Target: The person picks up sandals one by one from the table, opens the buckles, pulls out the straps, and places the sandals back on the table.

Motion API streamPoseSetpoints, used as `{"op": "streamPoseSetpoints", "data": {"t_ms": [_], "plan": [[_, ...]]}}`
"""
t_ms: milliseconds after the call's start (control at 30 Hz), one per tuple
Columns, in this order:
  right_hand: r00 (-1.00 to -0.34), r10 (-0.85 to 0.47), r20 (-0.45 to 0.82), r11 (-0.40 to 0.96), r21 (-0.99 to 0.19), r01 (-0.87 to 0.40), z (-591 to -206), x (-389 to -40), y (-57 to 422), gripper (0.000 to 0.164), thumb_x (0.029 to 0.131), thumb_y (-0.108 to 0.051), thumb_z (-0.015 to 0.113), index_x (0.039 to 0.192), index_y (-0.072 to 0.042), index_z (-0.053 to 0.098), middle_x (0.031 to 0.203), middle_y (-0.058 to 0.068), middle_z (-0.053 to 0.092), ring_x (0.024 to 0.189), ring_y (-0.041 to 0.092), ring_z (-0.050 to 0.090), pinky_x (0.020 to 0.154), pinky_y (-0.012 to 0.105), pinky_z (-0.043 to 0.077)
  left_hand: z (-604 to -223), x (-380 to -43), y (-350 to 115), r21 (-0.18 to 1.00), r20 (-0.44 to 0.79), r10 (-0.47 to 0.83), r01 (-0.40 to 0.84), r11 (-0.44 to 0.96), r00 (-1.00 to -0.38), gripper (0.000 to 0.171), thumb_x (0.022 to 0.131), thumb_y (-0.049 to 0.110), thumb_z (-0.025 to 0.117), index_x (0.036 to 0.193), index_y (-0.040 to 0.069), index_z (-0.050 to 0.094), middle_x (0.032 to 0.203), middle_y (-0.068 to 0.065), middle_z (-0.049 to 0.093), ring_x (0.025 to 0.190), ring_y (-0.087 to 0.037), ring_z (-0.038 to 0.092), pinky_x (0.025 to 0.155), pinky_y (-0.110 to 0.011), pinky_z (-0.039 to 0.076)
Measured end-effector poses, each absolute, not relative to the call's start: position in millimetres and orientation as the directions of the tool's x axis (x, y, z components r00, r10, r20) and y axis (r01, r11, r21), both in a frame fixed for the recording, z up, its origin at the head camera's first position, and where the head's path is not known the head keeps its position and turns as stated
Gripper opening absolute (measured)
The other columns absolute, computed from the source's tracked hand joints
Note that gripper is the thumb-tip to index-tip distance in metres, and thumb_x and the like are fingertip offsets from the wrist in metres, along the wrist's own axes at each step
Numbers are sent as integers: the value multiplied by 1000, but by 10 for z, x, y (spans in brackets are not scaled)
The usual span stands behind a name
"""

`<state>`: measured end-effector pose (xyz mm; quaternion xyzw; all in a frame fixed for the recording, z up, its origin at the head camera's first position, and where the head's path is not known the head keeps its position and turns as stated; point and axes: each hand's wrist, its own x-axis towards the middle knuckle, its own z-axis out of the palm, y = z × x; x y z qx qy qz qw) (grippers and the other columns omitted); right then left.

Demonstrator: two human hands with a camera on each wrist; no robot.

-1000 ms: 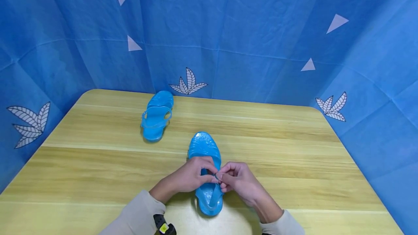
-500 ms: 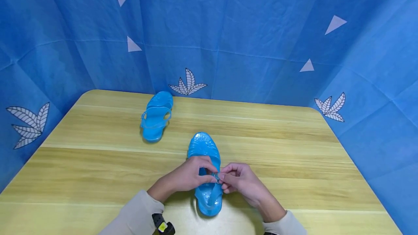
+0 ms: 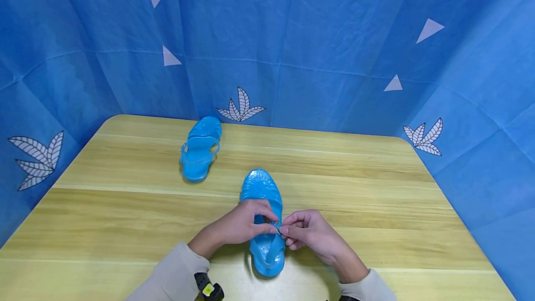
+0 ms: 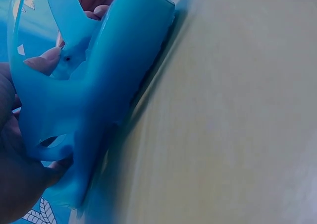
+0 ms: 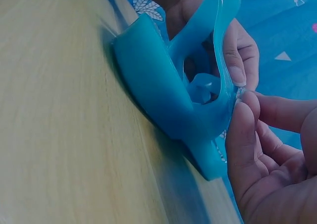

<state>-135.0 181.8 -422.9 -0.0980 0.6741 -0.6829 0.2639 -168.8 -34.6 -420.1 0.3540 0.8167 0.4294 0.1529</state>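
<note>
A glossy blue jelly sandal lies on the table, toe pointing away from me. My left hand reaches across it from the left, thumb and fingers pinching the side strap by a small metal buckle. From the right, my right hand pinches at the same buckle and strap end, its other fingers curled under. Fingertips cover most of the buckle. The right wrist view shows the heel strap arching above the thick sole. In the left wrist view the sandal's heel fills the upper middle.
A matching blue sandal rests farther back on the left, its straps looped over the footbed. The wood-grain table is walled by a blue curtain printed with leaves and triangles. A black band with a yellow mark circles the left wrist.
My right hand has shifted slightly right and toward me, its fingertips still at the buckle. The metal of the buckle showed more half a second ago. The left hand and both sandals stay nearly put.
</note>
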Motion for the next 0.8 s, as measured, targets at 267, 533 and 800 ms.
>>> {"op": "streamPoseSetpoints", "data": {"t_ms": [267, 533, 800], "plan": [[-850, -484, -207, 63, -977, 202, -4241, -1350, 1799, 20, 87, -4, 63, 96, 13, 59, 75, 2, 65, 62, 6, 60, 60, 22, 54, -4220, -1691, -335, 816, 74, 707, 450, 363, -704, 18, 89, 24, 66, 102, 13, 73, 93, 12, 61, 88, -4, 54, 82, -23, 47], [-863, -463, -201, 58, -979, 196, -4231, -1348, 1766, 21, 88, -6, 62, 96, 13, 60, 75, 1, 64, 61, 6, 58, 58, 21, 52, -4198, -1686, -327, 824, 78, 708, 446, 350, -701, 16, 88, 23, 67, 99, 14, 74, 91, 13, 61, 88, -5, 55, 83, -23, 46], [-882, -430, -191, 76, -981, 176, -4233, -1351, 1728, 27, 87, -7, 64, 95, 17, 58, 73, 0, 64, 60, 6, 57, 57, 21, 51, -4195, -1682, -322, 830, 82, 709, 442, 341, -700, 14, 87, 22, 68, 98, 15, 74, 90, 14, 61, 88, -4, 55, 83, -23, 46]]}}
